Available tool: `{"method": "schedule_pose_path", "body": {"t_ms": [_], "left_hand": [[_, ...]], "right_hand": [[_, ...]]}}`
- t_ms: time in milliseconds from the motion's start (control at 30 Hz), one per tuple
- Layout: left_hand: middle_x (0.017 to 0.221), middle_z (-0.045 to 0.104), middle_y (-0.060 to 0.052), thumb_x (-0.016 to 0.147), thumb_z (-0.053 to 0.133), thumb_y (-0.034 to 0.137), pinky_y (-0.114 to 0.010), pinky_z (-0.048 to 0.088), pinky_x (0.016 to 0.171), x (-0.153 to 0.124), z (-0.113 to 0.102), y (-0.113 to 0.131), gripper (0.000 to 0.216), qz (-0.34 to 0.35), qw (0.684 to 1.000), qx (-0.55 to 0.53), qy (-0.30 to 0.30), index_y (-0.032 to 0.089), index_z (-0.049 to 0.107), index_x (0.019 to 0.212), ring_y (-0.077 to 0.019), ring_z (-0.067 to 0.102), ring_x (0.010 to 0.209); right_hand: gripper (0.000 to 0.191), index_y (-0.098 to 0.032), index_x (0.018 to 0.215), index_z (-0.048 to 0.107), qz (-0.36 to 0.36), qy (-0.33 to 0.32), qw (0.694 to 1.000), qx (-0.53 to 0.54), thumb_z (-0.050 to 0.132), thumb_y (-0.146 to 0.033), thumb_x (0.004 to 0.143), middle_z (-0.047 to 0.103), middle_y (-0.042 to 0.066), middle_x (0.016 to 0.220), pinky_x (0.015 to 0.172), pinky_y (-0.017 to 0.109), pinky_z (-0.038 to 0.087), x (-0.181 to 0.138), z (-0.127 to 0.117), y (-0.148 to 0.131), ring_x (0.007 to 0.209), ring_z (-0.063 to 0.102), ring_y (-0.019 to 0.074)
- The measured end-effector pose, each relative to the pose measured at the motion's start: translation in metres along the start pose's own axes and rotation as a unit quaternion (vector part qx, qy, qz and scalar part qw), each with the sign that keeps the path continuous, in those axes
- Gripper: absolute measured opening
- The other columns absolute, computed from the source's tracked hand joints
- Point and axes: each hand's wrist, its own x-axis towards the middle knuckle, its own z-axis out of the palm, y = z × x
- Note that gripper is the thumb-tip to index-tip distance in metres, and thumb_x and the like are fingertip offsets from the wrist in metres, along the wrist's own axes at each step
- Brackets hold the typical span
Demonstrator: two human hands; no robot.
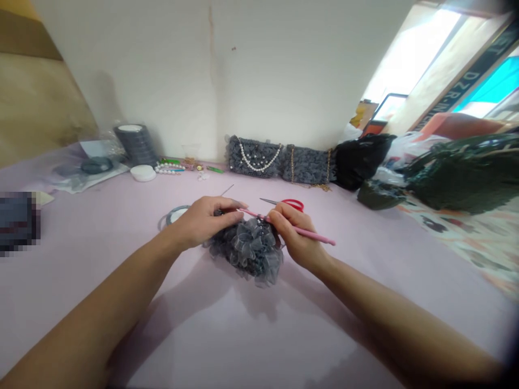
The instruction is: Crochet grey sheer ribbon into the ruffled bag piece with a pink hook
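A dark grey ruffled ribbon crochet piece (253,246) hangs between my two hands over the pale purple cloth. My left hand (206,219) pinches its upper left edge, thumb and fingers closed. In my right hand (295,232) is a pink crochet hook (314,235), its handle sticking out to the right and its shaft crossing the top of the piece toward my left fingertips. Partly hidden behind my left hand lies a ribbon roll (177,214) with a white centre. Just beyond my right hand are red-handled scissors (292,204).
Two finished-looking grey ruffled bags stand against the wall, one with a pearl strand (252,166), the other with a gold chain (292,165). Stacked ribbon rolls (137,146), a white disc (142,173) and small beads are at back left. A black plastic bag (360,159) sits at right.
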Motion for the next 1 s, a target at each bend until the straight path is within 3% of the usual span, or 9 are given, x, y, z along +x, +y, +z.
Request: {"method": "schedule_pose_path", "body": {"t_ms": [100,233,300,433,500,633,833,1000], "left_hand": [[0.114,0.070,-0.008,0.086,0.063,0.041,-0.039,0.041,0.097,-0.002,-0.007,0.002,0.044,0.009,0.996,0.076,0.048,0.020,0.068,0.124,-0.0253,0.060,0.107],[0.103,0.068,-0.004,0.085,0.066,0.036,-0.034,0.045,0.090,-0.006,0.008,0.005,0.072,-0.013,0.995,-0.095,0.003,0.024,0.039,0.150,-0.0198,0.061,0.098],[0.097,0.067,-0.003,0.082,0.069,0.031,-0.031,0.045,0.087,-0.007,0.024,0.006,0.077,-0.016,0.984,-0.178,0.008,0.021,0.036,0.151,-0.0175,0.061,0.094],[0.083,0.067,0.000,0.075,0.073,0.024,-0.027,0.044,0.080,-0.005,0.052,0.007,0.073,-0.053,0.948,-0.293,0.116,0.015,0.047,0.142,-0.0142,0.061,0.080],[0.078,0.066,0.002,0.072,0.074,0.021,-0.026,0.044,0.073,-0.004,0.058,0.008,0.067,-0.086,0.922,-0.356,0.124,0.015,0.053,0.135,-0.0124,0.060,0.071],[0.080,0.065,0.003,0.068,0.078,0.018,-0.023,0.043,0.068,-0.004,0.052,0.007,0.062,-0.136,0.896,-0.418,0.054,0.016,0.060,0.127,-0.0094,0.059,0.068],[0.082,0.063,0.003,0.068,0.084,0.017,-0.023,0.044,0.081,-0.004,0.035,0.002,0.067,-0.078,0.938,-0.337,0.020,0.022,0.061,0.131,-0.0088,0.059,0.080],[0.081,0.062,0.002,0.068,0.083,0.015,-0.024,0.044,0.078,-0.003,0.021,0.002,0.064,-0.106,0.941,-0.323,-0.009,0.021,0.063,0.129,-0.0093,0.058,0.078]], "right_hand": [[0.035,-0.021,0.064,0.042,-0.004,-0.007,1.000,-0.011,0.048,-0.036,0.095,0.048,-0.004,0.056,0.048,0.022,0.034,0.000,-0.002,0.001,0.052,0.044,0.0091],[0.031,-0.021,0.070,0.042,-0.091,-0.011,0.990,-0.102,0.046,-0.033,0.098,0.046,-0.004,0.058,0.048,0.022,0.032,-0.004,-0.001,0.006,0.051,0.041,0.0088],[0.026,-0.021,0.073,0.041,-0.178,-0.002,0.964,-0.198,0.046,-0.028,0.098,0.044,-0.004,0.061,0.049,0.023,0.030,-0.006,0.001,0.010,0.051,0.039,0.0092],[0.025,-0.023,0.075,0.036,-0.317,0.050,0.880,-0.350,0.043,-0.020,0.099,0.043,-0.003,0.063,0.049,0.026,0.027,-0.005,0.005,0.022,0.052,0.036,0.0120],[0.025,-0.024,0.076,0.036,-0.346,0.054,0.868,-0.353,0.041,-0.018,0.100,0.046,-0.002,0.065,0.050,0.026,0.030,-0.002,0.006,0.028,0.053,0.039,0.0127],[0.019,-0.023,0.081,0.040,-0.387,0.050,0.876,-0.284,0.044,-0.016,0.098,0.055,0.002,0.074,0.053,0.025,0.038,0.002,0.004,0.036,0.060,0.049,0.0135],[0.013,-0.022,0.085,0.044,-0.420,0.019,0.877,-0.232,0.049,-0.014,0.094,0.058,0.004,0.077,0.055,0.025,0.044,0.003,-0.003,0.030,0.064,0.054,0.0139],[0.010,-0.021,0.087,0.046,-0.442,-0.008,0.861,-0.250,0.050,-0.014,0.093,0.061,0.005,0.080,0.058,0.026,0.044,0.004,-0.006,0.025,0.066,0.055,0.0148]]}}
